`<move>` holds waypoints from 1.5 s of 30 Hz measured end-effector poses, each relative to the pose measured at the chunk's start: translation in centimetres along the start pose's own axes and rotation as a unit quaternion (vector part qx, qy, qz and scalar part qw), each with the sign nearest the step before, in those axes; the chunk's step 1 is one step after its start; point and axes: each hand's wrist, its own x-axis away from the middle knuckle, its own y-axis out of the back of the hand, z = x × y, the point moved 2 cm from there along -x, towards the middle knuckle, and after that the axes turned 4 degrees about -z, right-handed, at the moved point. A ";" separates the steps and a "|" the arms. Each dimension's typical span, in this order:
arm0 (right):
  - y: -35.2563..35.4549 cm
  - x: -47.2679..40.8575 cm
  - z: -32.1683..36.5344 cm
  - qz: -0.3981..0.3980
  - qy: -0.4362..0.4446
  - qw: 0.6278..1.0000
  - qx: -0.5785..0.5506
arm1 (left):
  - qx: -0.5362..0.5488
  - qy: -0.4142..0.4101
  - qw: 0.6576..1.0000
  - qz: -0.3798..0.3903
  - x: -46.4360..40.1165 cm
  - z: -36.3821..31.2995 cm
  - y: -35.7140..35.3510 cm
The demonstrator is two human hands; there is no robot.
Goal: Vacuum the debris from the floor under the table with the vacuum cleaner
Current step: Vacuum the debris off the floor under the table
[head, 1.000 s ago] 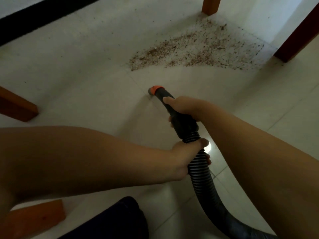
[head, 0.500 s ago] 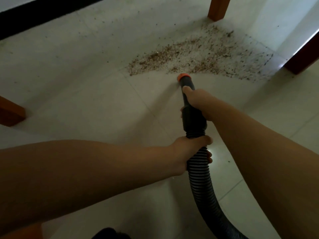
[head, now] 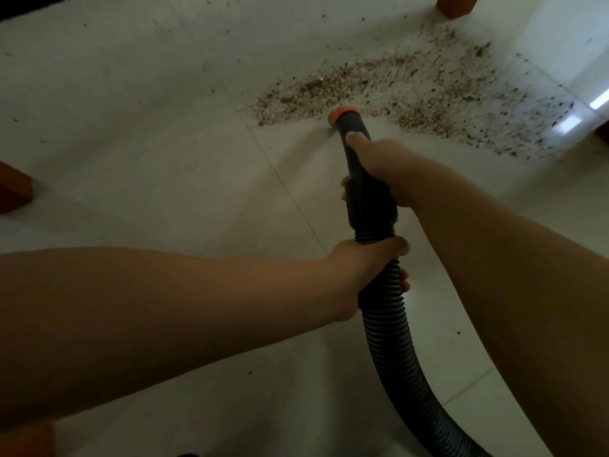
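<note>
Hands both gripping the vacuum hose [head: 384, 328], one ahead of the other along its length. Right hand [head: 384, 166] wrapping around the smooth black handle section [head: 367, 199] just behind the nozzle, thumb lying along the top toward the tip, fingertips showing on the left side of the tube. Left hand [head: 365, 268] clutching the ribbed part of the hose right where the ribbing is meeting the smooth section, thumb crossing over the top and fingers curling under and showing on the right side. Forearms both reaching in from the near edge, left one crossing low from the left, right one coming down from the right.

Orange nozzle tip [head: 342, 114] pointing away from the body and sitting at the near edge of the debris [head: 389, 90], touching or just above the floor [head: 164, 153]; cannot tell which. Debris spreading as a wide brownish band of crumbs across the pale tiles, thickest to the left of and behind the tip, thinning into scattered dark specks toward the right and far side. Stray specks also lying on the tiles at far left and near the hose lower down.

Hose trailing back from the left hand, curving toward the lower right and leaving the picture at the bottom edge.

Wooden table leg [head: 456, 4] standing at the top right, just beyond the far end of the debris. Another wooden leg [head: 13, 188] showing at the left edge, well apart from the crumbs, and a third piece of wood [head: 26, 440] peeking in at the bottom left corner.
</note>
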 end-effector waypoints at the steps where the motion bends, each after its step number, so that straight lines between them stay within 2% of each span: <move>1: -0.4 -0.1 0.2 0.008 0.001 1.000 0.001 | 0.006 -0.001 1.000 -0.006 -0.1 -0.1 0.3; 10: -4.9 -0.1 2.8 0.071 0.013 0.997 0.041 | 0.052 -0.008 0.998 -0.022 0.0 -0.5 4.0; 16: -7.3 0.0 4.5 0.114 -0.002 0.993 0.015 | 0.082 -0.011 0.996 -0.019 -0.2 -1.4 6.2; 23: -6.4 -1.1 6.7 0.064 -0.018 0.997 0.042 | 0.120 -0.004 0.993 0.010 -1.1 -3.8 5.8; 32: -3.2 -2.4 6.7 0.021 -0.054 0.998 0.031 | 0.091 -0.009 0.994 0.061 -2.0 -5.0 3.9; 36: -2.8 -3.4 6.6 -0.001 -0.020 0.999 0.038 | 0.085 -0.021 0.995 0.048 -2.9 -5.3 3.8; 45: 0.0 -5.4 6.3 -0.044 -0.036 0.998 0.023 | 0.056 -0.014 0.998 0.039 -5.0 -7.0 2.0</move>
